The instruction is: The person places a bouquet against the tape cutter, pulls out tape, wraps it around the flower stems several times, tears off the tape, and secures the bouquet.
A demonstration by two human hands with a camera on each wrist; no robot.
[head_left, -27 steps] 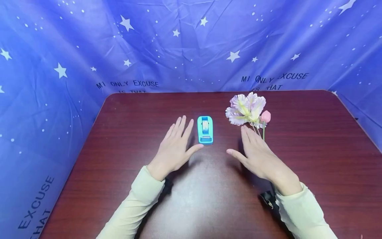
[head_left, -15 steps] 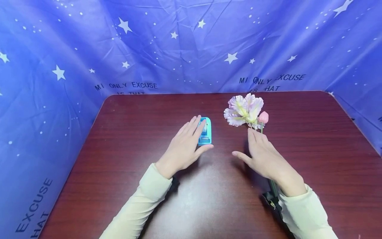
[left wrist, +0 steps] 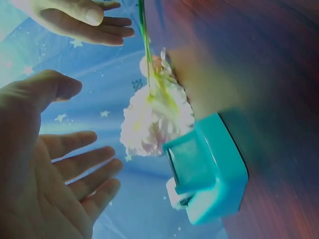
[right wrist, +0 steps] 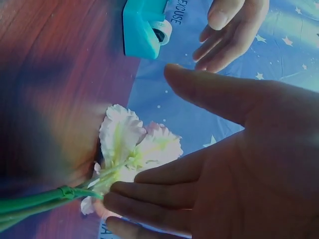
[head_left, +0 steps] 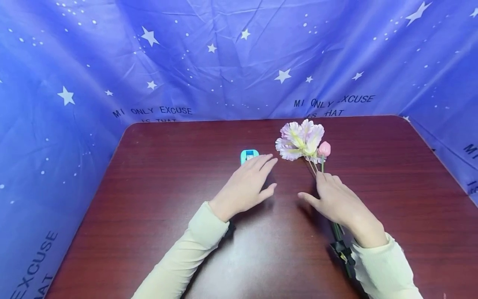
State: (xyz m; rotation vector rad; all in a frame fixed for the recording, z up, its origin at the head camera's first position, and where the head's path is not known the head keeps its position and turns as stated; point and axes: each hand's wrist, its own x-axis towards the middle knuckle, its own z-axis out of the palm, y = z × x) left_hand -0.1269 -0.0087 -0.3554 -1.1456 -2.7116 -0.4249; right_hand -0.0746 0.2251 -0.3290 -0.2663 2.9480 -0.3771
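A turquoise tape dispenser (head_left: 245,155) with a small roll of tape stands on the table, mostly covered by my left hand (head_left: 244,187) in the head view. That hand hovers above it, fingers loosely extended; the left wrist view shows the dispenser (left wrist: 219,172) apart from the palm. My right hand (head_left: 343,203) is held over the green stems (right wrist: 40,201) of artificial flowers, its fingers fairly straight with nothing in them. A large pale purple and white bloom (head_left: 298,141) lies beyond its fingertips, beside a pink bud (head_left: 324,149).
The dark red wooden table (head_left: 160,166) has rounded far corners. A blue curtain (head_left: 209,74) with white stars and black lettering hangs behind it and along the sides. Black wrist straps (head_left: 343,253) sit under the sleeves.
My left hand has moved right from beside the tape dispenser to over it. My right hand has shifted slightly right and nearer to me, over the stems. The head view has shifted a little.
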